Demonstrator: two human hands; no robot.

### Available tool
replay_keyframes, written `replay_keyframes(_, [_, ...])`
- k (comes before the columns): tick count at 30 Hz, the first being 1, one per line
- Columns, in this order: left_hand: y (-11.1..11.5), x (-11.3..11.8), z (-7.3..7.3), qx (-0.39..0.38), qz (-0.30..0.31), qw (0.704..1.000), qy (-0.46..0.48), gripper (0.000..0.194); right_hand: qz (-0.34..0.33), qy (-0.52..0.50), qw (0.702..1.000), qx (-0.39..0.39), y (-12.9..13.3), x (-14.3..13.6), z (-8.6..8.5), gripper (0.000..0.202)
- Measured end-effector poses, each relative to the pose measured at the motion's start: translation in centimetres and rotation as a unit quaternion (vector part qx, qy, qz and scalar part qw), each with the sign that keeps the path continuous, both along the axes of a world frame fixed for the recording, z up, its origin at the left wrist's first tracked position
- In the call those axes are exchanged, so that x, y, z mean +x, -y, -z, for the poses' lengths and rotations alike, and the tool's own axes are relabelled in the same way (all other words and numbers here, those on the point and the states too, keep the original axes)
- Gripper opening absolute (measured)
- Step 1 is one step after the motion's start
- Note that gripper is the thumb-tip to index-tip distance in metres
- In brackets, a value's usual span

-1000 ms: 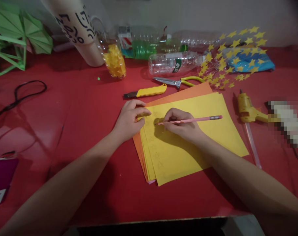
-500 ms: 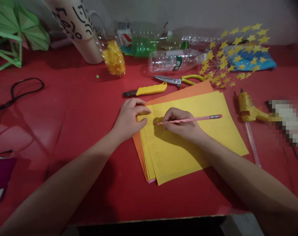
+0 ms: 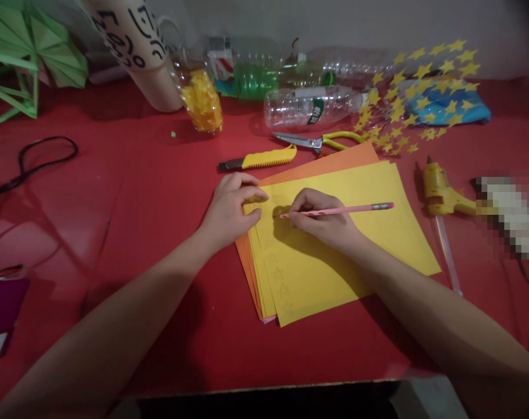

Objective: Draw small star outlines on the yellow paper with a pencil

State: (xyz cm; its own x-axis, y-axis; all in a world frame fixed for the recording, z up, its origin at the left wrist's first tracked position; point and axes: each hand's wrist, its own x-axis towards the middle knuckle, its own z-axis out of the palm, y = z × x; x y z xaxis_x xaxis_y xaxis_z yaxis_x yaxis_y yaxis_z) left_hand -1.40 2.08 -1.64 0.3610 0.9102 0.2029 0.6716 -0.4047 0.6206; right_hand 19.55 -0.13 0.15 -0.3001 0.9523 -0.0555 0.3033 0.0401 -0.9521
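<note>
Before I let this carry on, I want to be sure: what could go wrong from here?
The top yellow sheet might slide under the pencil in the right hand: it lies askew over other paper, and the left hand is only at the left edge. If the left hand moves away from the body, it could brush the utility knife just beyond it; whether the blade is out, I can't tell.

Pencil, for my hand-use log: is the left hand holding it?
No, the pink pencil is gripped in the right hand, its tip at the yellow paper.
</note>
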Motion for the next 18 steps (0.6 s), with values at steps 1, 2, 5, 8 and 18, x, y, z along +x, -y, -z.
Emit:
replay_keyframes(1, [-0.01,0.00,-0.01,0.001,0.000,1.000,-0.001,0.020,0.003,0.000,1.000,0.000,0.01,-0.01,0.01,0.013])
replay_keyframes(2, [-0.01,0.00,-0.02,0.001,0.001,1.000,-0.001,0.020,0.006,0.000,1.000,-0.001,0.02,-0.03,0.00,0.013])
replay_keyframes(5, [-0.01,0.00,-0.04,0.003,0.004,1.000,-0.003,0.020,0.014,0.000,1.000,0.000,0.04,-0.13,-0.05,0.013])
replay_keyframes(8, [0.00,-0.01,-0.05,0.005,0.005,1.000,-0.003,0.020,0.026,-0.002,1.000,-0.002,0.02,-0.23,-0.03,0.013])
replay_keyframes(18, [0.01,0.00,-0.13,0.003,0.006,1.000,0.000,0.020,0.050,-0.014,0.999,-0.006,0.00,-0.19,0.58,0.014])
